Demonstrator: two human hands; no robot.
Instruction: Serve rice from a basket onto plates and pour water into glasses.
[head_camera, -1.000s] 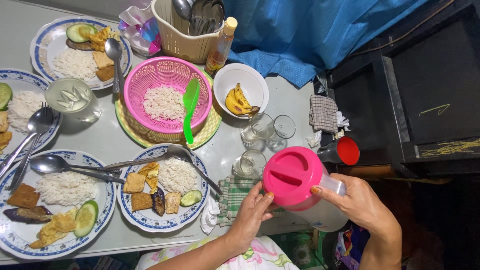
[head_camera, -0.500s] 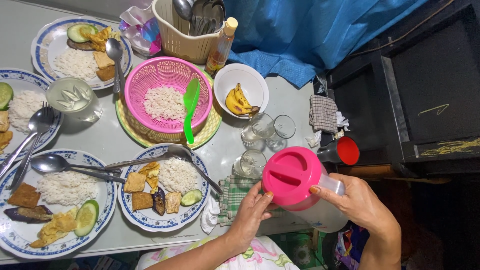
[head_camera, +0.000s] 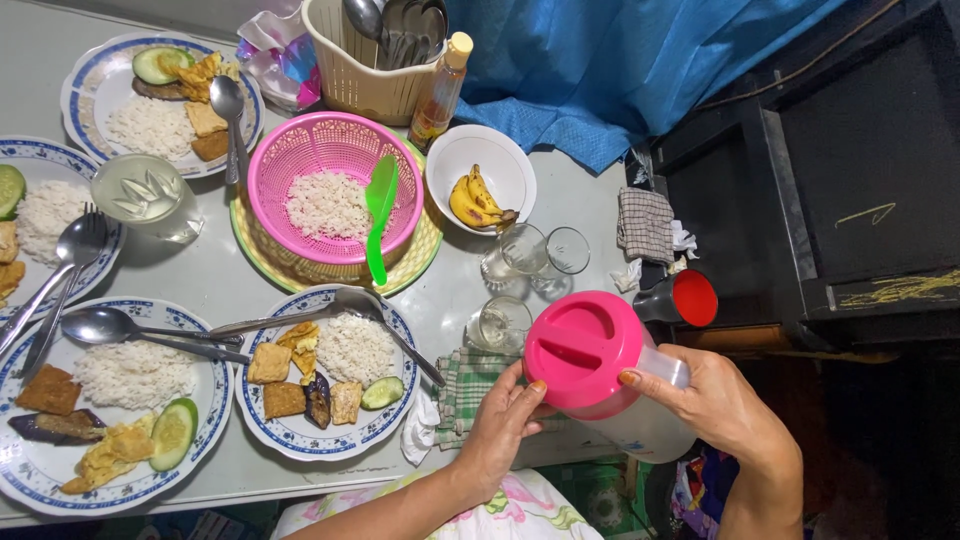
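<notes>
Pale grey-white table (head_camera: 250, 290) fills the left of my head view, w/ blue cloth (head_camera: 640, 60) draped at 12 o'clock and a dark cabinet (head_camera: 850, 170) at 3 o'clock. At approx 5 o'clock I see the clear plastic pitcher (head_camera: 640, 425) w/ its round pink lid (head_camera: 580, 350), off the table's near right corner. My left hand (head_camera: 505, 425) is cupped against the pitcher's side just under the lid, fingers curled, thumb up by the rim. My right hand (head_camera: 715, 405) wraps the handle side, fingers closed round it, forefinger tip on the lid edge. Just at 11 o'clock of the lid stands an empty drinking glass (head_camera: 503, 322); two more glasses (head_camera: 545, 255) sit beyond it. A green checked cloth (head_camera: 465, 385) lies under my left hand. Red-lined black cup (head_camera: 685, 298) sits at 2 o'clock of the lid. Centre table: pink basket of rice (head_camera: 330, 195) w/ green scoop (head_camera: 380, 215), white bowl of bananas (head_camera: 480, 175) beside it. Nearest plate of rice, tofu and cucumber (head_camera: 330, 365) lies at 9 o'clock of my left hand, fork and spoon across it.
</notes>
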